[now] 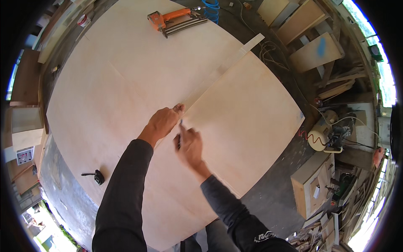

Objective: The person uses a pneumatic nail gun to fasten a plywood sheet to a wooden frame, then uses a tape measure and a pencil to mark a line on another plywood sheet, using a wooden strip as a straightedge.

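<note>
A large pale plywood sheet point(247, 126) lies in front of me. Across it runs a long light wooden strip point(252, 42), its far end sticking out past the sheet's edge. My left hand point(161, 122) presses down on the strip with its fingers bent. Just beside the strip, my right hand point(191, 149) is closed around a slim tool point(181, 122) pointed at the strip's edge. Blur and the fingers hide what kind of tool it is. At the sheet's far edge rests an orange nail gun point(158, 21). A black tape measure point(99, 177) sits on the sheet at the left.
A blue coiled air hose point(212, 11) hangs by the nail gun. On the right stand an air compressor point(317, 140), a wooden box point(305, 194) and leaning boards point(312, 54). Scrap wood point(319, 229) is heaped at the lower right. More panels point(26, 77) line the left side.
</note>
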Available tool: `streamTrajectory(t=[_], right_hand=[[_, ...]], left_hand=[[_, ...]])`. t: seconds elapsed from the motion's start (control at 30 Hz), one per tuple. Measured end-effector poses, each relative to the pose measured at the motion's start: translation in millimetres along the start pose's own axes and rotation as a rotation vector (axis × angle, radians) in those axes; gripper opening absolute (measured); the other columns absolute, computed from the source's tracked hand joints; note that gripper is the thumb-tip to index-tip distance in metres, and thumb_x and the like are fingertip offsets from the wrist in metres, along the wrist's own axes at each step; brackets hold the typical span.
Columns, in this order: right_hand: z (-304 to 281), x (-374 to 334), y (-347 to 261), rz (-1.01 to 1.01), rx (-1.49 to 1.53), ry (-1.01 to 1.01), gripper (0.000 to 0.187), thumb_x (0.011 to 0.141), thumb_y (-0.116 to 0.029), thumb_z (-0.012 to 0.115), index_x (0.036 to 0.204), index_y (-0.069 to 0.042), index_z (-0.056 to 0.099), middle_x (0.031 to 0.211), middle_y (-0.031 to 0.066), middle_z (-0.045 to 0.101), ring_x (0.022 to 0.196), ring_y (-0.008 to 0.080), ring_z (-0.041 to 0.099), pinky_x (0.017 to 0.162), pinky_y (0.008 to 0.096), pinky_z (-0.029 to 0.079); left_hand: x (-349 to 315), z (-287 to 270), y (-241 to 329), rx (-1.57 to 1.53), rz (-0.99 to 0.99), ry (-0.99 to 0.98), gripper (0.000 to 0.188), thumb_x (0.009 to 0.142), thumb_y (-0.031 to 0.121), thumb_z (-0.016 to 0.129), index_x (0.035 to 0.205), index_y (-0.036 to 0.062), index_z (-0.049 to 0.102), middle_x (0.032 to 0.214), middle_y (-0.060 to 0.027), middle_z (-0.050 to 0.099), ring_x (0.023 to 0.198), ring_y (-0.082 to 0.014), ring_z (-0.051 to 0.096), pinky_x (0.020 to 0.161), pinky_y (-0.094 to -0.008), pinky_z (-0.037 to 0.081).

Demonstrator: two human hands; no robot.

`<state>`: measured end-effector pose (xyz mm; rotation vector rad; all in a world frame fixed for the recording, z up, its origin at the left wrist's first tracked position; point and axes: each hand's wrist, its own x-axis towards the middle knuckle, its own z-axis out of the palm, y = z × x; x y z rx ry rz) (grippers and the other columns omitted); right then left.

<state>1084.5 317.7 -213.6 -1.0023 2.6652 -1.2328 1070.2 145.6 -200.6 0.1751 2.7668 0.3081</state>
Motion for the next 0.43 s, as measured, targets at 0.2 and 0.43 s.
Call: streamTrajectory(t=[0.2, 0.43], right_hand=[[62, -107, -100, -0.075, 0.002, -0.205, 0.048, 0.083, -0.018, 0.065, 0.12, 0.012, 0.058, 0.117, 0.0228, 0.065, 0.096, 0.0297, 0.06, 0.084, 0.0415, 0.045], [83, -246, -121, 0.374, 1.284, -0.237, 0.034, 0.084, -0.018, 0.065, 0.115, -0.003, 0.067, 0.122, 0.0188, 0.061, 0.106, 0.0306, 0.053, 0.09, 0.045, 0.039]], left_hand=[[-4, -5, 6, -0.005, -0.035, 0.045, 0.059, 0.085, -0.014, 0.046, 0.143, -0.0054, 0.041, 0.138, -0.0215, 0.053, 0.099, -0.0376, 0.067, 0.085, -0.0412, 0.059], [-6, -2, 5, -0.046, -0.077, 0.056, 0.058, 0.086, -0.013, 0.046, 0.142, -0.004, 0.041, 0.138, -0.0172, 0.055, 0.093, -0.0373, 0.067, 0.081, -0.0415, 0.06]])
